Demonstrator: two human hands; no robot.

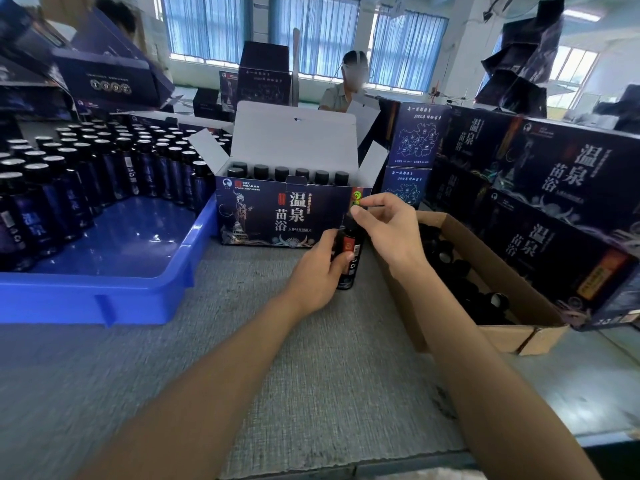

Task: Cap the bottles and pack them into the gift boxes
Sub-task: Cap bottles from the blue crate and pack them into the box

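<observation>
- Nearest you, your left hand [317, 271] curls its fingers and thumb round the body of a small dark glass bottle with a red label [349, 252]. The bottle is upright and seems to stand on the grey textured table mat [277, 375], just in front of the right corner of the open dark-blue printed gift box [277, 216]. That grip likely braces the bottle against twisting.
- Your right hand [389, 226] pinches the bottle's top between thumb and forefinger, with the other fingers loosely spread. Your fingertips hide the cap, so I cannot tell how far it is seated; I judge you are screwing it on.
- Right of the gift box, a brown cardboard carton [502, 336] holds loose black caps [460, 268], handy for the capping hand.
- Left of the gift box, a blue plastic tray [104, 299] keeps silver-topped uncapped bottles [104, 157] crowded at its far side.
- Inside the gift box, black-capped bottles [281, 173] stand in a row, with the lid flap raised for loading.
- Beyond, to its right, closed gift boxes [554, 188] are stacked.
</observation>
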